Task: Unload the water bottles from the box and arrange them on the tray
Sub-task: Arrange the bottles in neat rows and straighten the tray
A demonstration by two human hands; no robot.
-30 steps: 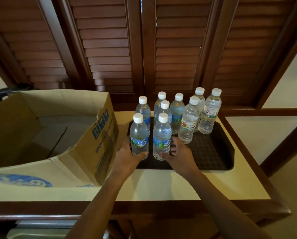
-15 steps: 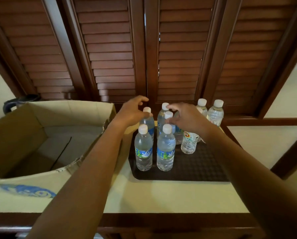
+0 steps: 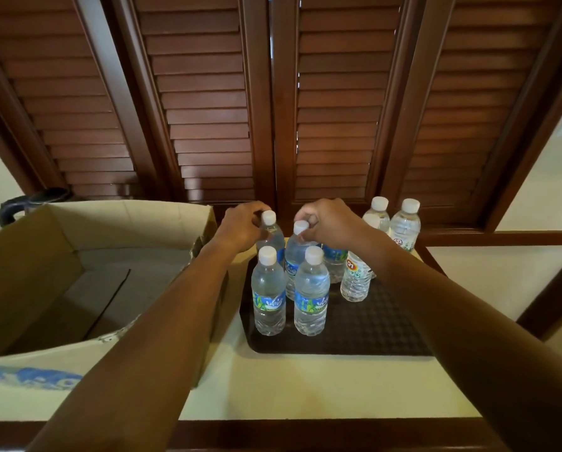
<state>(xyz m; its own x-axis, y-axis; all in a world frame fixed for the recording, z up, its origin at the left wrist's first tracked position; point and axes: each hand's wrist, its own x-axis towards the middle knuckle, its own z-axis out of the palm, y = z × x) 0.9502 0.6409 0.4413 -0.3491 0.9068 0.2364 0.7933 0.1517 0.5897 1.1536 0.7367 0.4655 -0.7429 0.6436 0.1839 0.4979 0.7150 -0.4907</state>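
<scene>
Several clear water bottles with white caps stand upright on a dark tray (image 3: 380, 327). Two blue-labelled bottles (image 3: 269, 291) (image 3: 311, 295) stand at the tray's front left. Behind them, my left hand (image 3: 240, 226) grips the neck of a back-row bottle (image 3: 270, 230), and my right hand (image 3: 328, 223) grips the neck of the bottle beside it (image 3: 296, 252). A bottle with an orange label (image 3: 355, 278) stands under my right wrist, with two more bottles (image 3: 405, 228) at the back right. The cardboard box (image 3: 87, 282) lies to the left, with no bottles visible inside.
The tray and box rest on a cream counter (image 3: 305, 386) with a dark wooden edge. Brown louvred shutters (image 3: 273, 109) rise right behind the bottles. A dark handled object (image 3: 28, 203) shows behind the box's far left corner.
Both hands left the two front bottles, reached over them to the back row, and have now closed on the necks of two bottles there.
</scene>
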